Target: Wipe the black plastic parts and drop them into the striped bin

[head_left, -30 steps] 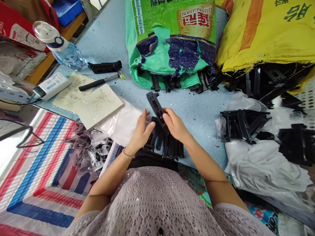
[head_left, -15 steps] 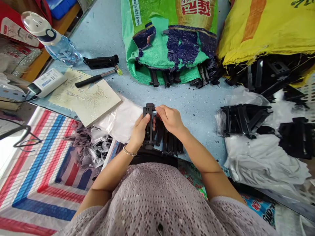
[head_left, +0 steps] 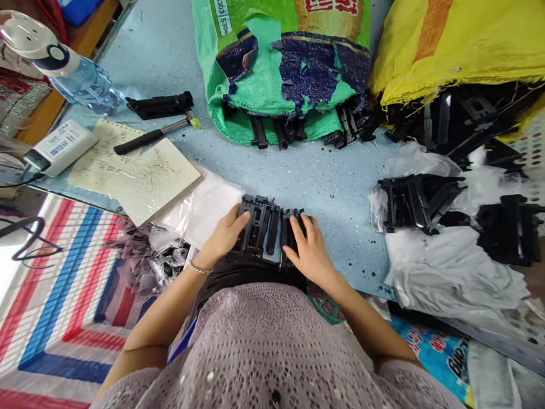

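Observation:
Several long black plastic parts (head_left: 272,230) lie side by side in a row at the table's near edge, in front of my body. My left hand (head_left: 225,236) rests against the row's left end, its thumb stretched over the nearest part. Some of its fingers are hidden along that side. Over the right end lies my right hand (head_left: 310,250), fingers spread across the tops of the parts and thumb apart. A gap shows near the row's middle, with the blue table visible through it.
A green sack (head_left: 289,79) and a yellow sack (head_left: 460,51) hold more black parts. Left are a hammer (head_left: 140,141), a pale square block (head_left: 157,179), a white box-shaped device (head_left: 62,146) and a water bottle (head_left: 80,74). Grey-white cloth (head_left: 451,272) lies right.
The black part held upright in my left hand is now down at the row's left end. My right hand has let go of it and moved down onto the row's right side.

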`<state>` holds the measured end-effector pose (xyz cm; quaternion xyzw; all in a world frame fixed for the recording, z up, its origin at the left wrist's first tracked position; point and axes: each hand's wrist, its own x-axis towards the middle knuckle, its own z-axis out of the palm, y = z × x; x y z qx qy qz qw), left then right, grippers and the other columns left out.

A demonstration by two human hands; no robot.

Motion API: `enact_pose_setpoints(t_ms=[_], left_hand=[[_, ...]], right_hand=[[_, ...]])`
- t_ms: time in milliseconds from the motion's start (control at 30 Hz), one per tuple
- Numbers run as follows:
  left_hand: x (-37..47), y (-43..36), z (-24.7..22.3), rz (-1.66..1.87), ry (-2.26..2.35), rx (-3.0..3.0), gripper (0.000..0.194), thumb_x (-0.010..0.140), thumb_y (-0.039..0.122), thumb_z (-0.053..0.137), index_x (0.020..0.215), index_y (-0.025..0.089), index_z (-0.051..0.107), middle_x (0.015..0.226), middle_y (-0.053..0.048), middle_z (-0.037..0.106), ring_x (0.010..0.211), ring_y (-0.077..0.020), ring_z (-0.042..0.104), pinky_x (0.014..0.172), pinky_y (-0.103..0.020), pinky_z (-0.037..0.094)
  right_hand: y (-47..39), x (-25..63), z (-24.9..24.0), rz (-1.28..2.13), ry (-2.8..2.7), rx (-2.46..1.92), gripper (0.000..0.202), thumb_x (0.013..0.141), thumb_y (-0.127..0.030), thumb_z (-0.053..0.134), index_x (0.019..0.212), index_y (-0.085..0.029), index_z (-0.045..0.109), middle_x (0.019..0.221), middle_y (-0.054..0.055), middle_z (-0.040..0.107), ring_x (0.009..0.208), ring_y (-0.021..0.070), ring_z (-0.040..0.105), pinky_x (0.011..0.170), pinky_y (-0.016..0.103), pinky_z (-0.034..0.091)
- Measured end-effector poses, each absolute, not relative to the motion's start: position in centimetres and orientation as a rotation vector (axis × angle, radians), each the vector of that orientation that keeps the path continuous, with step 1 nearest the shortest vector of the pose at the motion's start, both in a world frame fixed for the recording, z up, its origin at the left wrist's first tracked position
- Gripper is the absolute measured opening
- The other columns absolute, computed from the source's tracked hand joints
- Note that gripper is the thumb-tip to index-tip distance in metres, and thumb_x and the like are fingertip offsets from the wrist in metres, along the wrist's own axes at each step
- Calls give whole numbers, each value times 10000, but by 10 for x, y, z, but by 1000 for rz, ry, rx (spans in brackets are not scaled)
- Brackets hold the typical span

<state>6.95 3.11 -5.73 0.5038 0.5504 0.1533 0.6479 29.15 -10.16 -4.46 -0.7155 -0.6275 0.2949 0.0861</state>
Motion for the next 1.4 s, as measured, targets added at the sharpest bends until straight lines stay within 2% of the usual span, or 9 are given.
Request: enact_pose_setpoints(t_ms=[100,300,467,567,667,767,967,1200,1400], left_hand=[[95,17,-77,373,1224,1036,487,958,576,539,1247,189,606,1044,-83,718,1007,-243,670,838,-349,571],[137,22,-103,472,1162,690,597,917,681,537,1241,182,579,843,-58,707,664,-204,689,602,-333,567],[97,43,-72,224,894,479,661,937,654,385,1165,111,685,805,-146,747,579,-220,684,499,-324,539],[74,39,-43,-91,799,420,661,900,669,425,867,99,759,622,-167,711,474,-250,643,423,-348,514],[59,31,-24,-222,766,452,639,909,660,452,751,130,772,633,-181,730,538,-300,684,500,-420,574],[42,26,-28,33,1001,805,589,970,613,414,935,153,780,838,-152,776,749,-288,733,681,-415,608],[12,31,-71,254,1565,1906,282,957,404,552,910,164,693,1018,-155,693,1019,-294,641,935,-433,509],[-1,55,-76,205,1597,1437,194,844,363,680,774,188,633,670,7,599,615,-144,547,586,-264,414],[-6,55,-77,381,1590,1355,136,820,265,661,908,192,590,763,-1,665,671,-155,627,614,-265,496]], right_hand=[[-100,313,-65,897,-1828,-2187,772,966,-265,480,1649,-328,125,1647,144,244,1545,471,153,1153,773,309],[-51,372,-70,1030,-1786,-2246,666,990,-331,472,1625,-317,272,1696,89,201,1573,450,69,1203,728,263],[-38,343,-26,853,-1824,-1876,565,1036,-326,427,1595,-325,338,1603,100,398,1516,320,340,1227,605,352],[-33,311,-6,1060,-2062,-1490,527,1029,-286,477,1548,-352,418,1566,67,464,1480,301,409,1213,563,396],[-25,300,0,1322,-2189,-1255,430,1026,-298,520,1455,-316,538,1417,81,597,1284,276,602,1075,487,536],[-20,310,-9,1441,-2017,-1344,308,1008,-348,568,1292,-268,654,1196,85,684,1053,246,690,919,428,595],[-25,307,-48,1645,-876,-1526,360,934,-479,663,1223,-263,650,1035,42,715,874,217,743,780,389,617],[-17,252,-61,1820,-328,-1146,314,858,-473,770,1035,-228,684,990,35,761,948,201,741,891,360,594],[13,196,-74,1985,-253,-988,281,817,-415,781,993,-217,686,957,36,745,855,177,716,803,317,598]])
